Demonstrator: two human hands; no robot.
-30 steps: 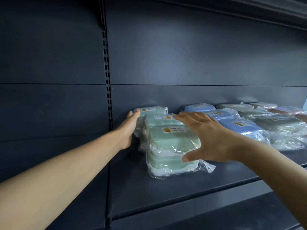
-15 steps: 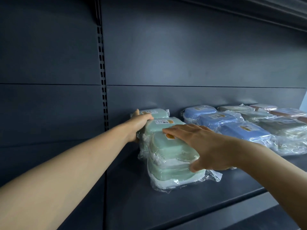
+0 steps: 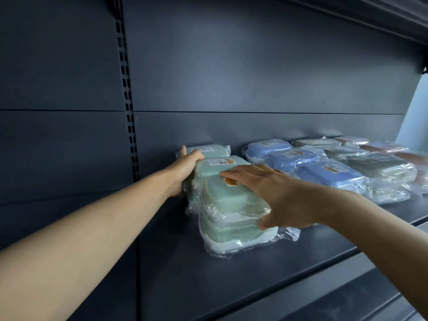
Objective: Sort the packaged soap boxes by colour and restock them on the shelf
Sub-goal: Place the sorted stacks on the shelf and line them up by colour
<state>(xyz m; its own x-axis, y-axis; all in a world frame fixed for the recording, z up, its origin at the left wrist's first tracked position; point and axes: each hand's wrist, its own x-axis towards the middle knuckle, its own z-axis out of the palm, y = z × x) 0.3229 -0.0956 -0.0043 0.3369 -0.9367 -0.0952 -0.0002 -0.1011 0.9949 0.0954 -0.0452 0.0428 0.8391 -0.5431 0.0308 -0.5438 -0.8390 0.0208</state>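
The left hand [image 3: 185, 169] reaches along the far left side of the row of pale green plastic soap boxes in clear wrap [image 3: 222, 181], its fingers curled over the top edge between the rearmost green box [image 3: 208, 149] and the middle green box [image 3: 220, 165], gripping the wrapped packs there. The right hand [image 3: 275, 195] lies over the front green stack [image 3: 231, 216]: its straight fingers press flat on the top by the orange label, and its thumb hooks down the right side of the stack, so the hand clasps it from above. The two hands are apart, one at each side of the green row.

The green row sits on the dark grey metal shelf [image 3: 243, 279], running from the back panel toward the front edge, just right of the slotted upright post [image 3: 128, 112]. Right of the green row, with a small gap, lies a row of blue wrapped soap boxes [image 3: 291, 158]. Further right from the green row come grey-green wrapped boxes [image 3: 375, 163], and beyond those pinkish-brown wrapped boxes [image 3: 384, 147] near the shelf's far right end
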